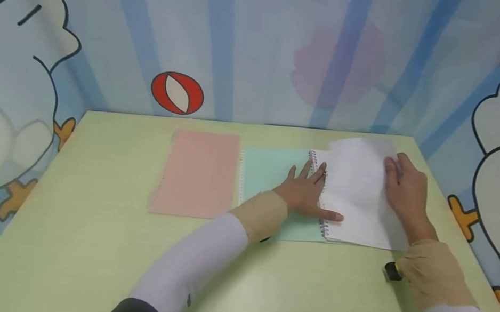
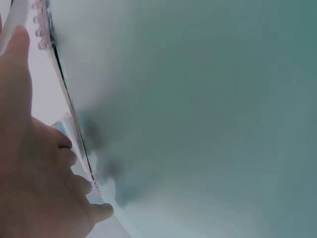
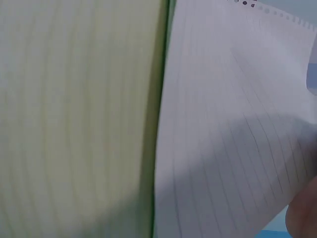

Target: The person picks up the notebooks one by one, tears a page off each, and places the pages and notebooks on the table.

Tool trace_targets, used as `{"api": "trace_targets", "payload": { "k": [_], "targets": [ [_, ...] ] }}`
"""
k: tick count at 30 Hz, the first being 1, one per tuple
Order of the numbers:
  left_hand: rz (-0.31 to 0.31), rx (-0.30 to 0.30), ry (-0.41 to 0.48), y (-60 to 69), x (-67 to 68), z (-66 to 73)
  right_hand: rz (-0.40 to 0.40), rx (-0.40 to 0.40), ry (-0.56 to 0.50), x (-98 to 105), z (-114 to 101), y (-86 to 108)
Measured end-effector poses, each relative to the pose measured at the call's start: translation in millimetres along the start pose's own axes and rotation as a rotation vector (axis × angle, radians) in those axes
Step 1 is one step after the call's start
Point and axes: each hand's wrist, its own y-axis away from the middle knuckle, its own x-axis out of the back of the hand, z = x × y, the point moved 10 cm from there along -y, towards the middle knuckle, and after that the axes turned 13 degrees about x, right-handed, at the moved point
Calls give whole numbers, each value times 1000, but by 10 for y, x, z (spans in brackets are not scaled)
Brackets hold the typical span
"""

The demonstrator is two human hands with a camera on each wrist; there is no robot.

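Note:
A spiral notebook (image 1: 360, 194) lies open at the right of the table, its white ruled page (image 3: 218, 124) facing up. My left hand (image 1: 305, 192) rests with spread fingers across its ring binding (image 1: 322, 229); the thumb reaches onto the page. In the left wrist view, the left hand (image 2: 39, 158) lies along the rings (image 2: 42, 29). At the page's upper right, my right hand (image 1: 406, 193) pinches the edge of a lifted sheet, which bows upward. Only a fingertip (image 3: 303, 213) of that hand shows in the right wrist view. A mint-green cover (image 1: 271, 173) lies flat under the left hand.
A pink notebook (image 1: 200, 175) lies left of the green cover. The pale yellow-green table (image 1: 281, 301) meets a cartoon-printed backdrop (image 1: 271, 46) at the back and both sides. Beside my right wrist is a small black object (image 1: 391, 271).

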Motion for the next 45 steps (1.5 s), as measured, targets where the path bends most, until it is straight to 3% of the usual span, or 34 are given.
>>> {"api": "trace_targets", "payload": {
  "k": [4,8,11,14,20,26,31,35,38,41,45],
  "targets": [
    [-51,9,21,59,-68,20,12,22,25,13,-20,15],
    [-82,57,-9,-6,-155,-4,30,14,70,77,-13,36],
    [-67,47,15,0,-139,-11,48,-30,95,158,27,67],
    [-37,14,59,86,-69,-42,47,-80,98,201,80,109],
    [-20,8,53,103,-57,-146,-4,-167,80,190,236,233],
    [-36,0,37,59,-90,-181,-31,-261,21,342,438,312],
    [-19,24,-22,-45,-170,-133,-143,-270,-89,487,499,234],
    [8,33,-63,-95,-164,-51,-310,-226,-242,495,403,160],
    [6,49,-42,-118,-148,-62,-443,-206,-329,496,257,105],
    [-11,82,-16,-182,-215,-136,-522,-177,-322,521,85,28],
    [7,110,-2,-258,-288,-217,-564,-102,-279,567,-224,-118]
  ]
}}
